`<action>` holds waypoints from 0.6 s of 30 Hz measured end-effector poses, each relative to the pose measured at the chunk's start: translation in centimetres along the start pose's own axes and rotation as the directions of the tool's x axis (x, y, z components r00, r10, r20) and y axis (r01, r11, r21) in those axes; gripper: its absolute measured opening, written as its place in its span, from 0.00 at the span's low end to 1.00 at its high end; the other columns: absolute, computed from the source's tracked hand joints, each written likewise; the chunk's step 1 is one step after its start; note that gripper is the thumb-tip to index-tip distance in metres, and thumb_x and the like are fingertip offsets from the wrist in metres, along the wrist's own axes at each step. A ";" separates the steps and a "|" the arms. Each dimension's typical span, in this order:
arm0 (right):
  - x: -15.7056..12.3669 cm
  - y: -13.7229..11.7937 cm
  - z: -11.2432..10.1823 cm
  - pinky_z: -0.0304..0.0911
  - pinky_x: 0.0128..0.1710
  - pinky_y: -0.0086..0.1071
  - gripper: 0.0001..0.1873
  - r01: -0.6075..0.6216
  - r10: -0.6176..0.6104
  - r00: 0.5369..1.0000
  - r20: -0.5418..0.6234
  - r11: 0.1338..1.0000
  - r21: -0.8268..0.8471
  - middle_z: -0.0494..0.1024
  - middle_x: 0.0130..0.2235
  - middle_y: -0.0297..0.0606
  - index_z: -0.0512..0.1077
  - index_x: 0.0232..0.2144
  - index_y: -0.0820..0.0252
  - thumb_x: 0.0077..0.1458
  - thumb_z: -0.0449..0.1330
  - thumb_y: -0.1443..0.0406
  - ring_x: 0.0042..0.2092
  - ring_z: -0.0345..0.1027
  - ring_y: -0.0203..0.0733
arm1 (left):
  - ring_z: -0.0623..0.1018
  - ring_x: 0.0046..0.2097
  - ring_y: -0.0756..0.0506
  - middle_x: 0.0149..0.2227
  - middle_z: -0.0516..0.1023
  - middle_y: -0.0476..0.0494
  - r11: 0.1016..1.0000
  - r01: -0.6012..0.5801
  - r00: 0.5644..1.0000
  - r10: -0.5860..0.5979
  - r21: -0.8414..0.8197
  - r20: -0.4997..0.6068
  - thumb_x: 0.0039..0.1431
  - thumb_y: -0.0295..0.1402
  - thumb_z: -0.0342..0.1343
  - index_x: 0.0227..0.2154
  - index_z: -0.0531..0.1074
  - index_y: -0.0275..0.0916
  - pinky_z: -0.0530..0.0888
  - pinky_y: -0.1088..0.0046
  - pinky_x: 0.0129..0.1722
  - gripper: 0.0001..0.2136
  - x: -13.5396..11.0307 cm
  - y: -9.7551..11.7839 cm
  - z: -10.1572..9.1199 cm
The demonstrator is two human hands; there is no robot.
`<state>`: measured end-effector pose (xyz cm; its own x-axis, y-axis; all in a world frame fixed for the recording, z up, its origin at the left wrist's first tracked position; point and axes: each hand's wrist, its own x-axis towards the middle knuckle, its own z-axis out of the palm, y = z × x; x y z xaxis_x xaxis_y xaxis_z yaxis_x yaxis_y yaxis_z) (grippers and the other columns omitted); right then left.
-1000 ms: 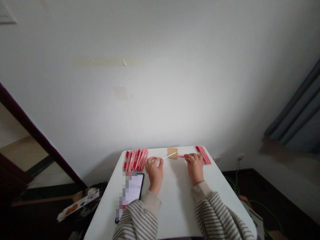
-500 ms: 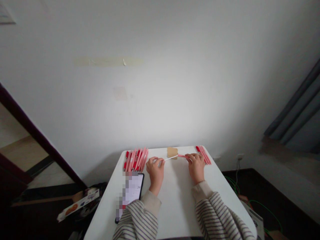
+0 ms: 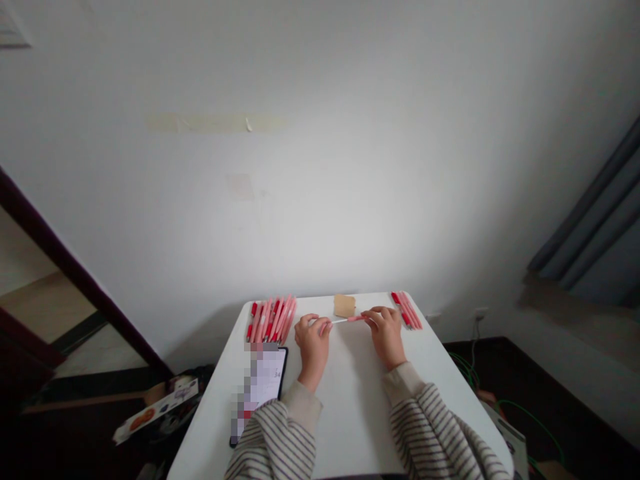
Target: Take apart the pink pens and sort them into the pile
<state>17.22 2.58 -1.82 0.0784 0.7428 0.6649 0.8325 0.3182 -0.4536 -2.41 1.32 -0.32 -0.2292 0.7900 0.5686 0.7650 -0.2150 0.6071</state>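
Observation:
My left hand (image 3: 313, 343) pinches a thin white pen refill (image 3: 340, 321) between thumb and fingertips. From the other side my right hand (image 3: 387, 337) grips a pink pen barrel (image 3: 356, 319). The refill's right end meets the barrel's left end, the two in one line just above the table; how deep it sits inside is too small to tell. Behind them lies a small tan square (image 3: 345, 305). A row of pink and red pens (image 3: 270, 320) lies left of my left hand, and several more pens (image 3: 409, 310) rest beyond my right hand.
The white table (image 3: 350, 420) stands close to a pale wall (image 3: 330, 167). A phone (image 3: 270, 380) lies at the left, partly under my left sleeve. Grey curtain (image 3: 595, 233) hangs at the right; green cables (image 3: 465, 367) run on the floor.
My right hand has moved left and slightly down with the barrel, and the hands are closer together. Less of the white refill shows between them.

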 end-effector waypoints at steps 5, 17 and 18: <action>-0.1 -0.3 0.2 0.55 0.46 0.39 0.09 0.029 -0.029 0.999 0.030 0.999 0.023 0.75 0.42 0.39 0.78 0.38 0.49 0.59 0.58 0.65 0.47 0.58 0.46 | 0.71 0.45 0.43 0.41 0.73 0.44 1.000 0.001 0.999 -0.001 0.006 0.035 0.53 0.32 0.59 0.31 0.80 0.46 0.68 0.62 0.47 0.05 0.0 0.0 0.1; -0.1 -0.3 0.3 0.56 0.45 0.39 0.09 0.052 -0.052 0.998 0.031 0.998 0.024 0.75 0.42 0.39 0.78 0.39 0.49 0.59 0.57 0.64 0.46 0.59 0.46 | 0.71 0.45 0.43 0.41 0.73 0.44 1.000 0.007 0.998 -0.006 -0.015 0.059 0.52 0.32 0.60 0.30 0.80 0.46 0.68 0.61 0.47 0.04 0.1 0.2 -0.1; -0.1 -0.3 0.3 0.56 0.45 0.39 0.09 0.049 -0.050 0.998 0.032 0.998 0.025 0.75 0.42 0.39 0.78 0.39 0.49 0.59 0.57 0.64 0.46 0.59 0.46 | 0.71 0.45 0.42 0.41 0.73 0.44 1.000 0.008 0.998 -0.007 -0.014 0.062 0.52 0.32 0.60 0.30 0.80 0.46 0.68 0.61 0.47 0.04 0.1 0.2 -0.1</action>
<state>16.75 2.61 -1.93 0.0194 0.7442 0.6677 0.8216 0.3687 -0.4347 -2.32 1.24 -0.07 -0.1966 0.8256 0.5289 0.7547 -0.2169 0.6192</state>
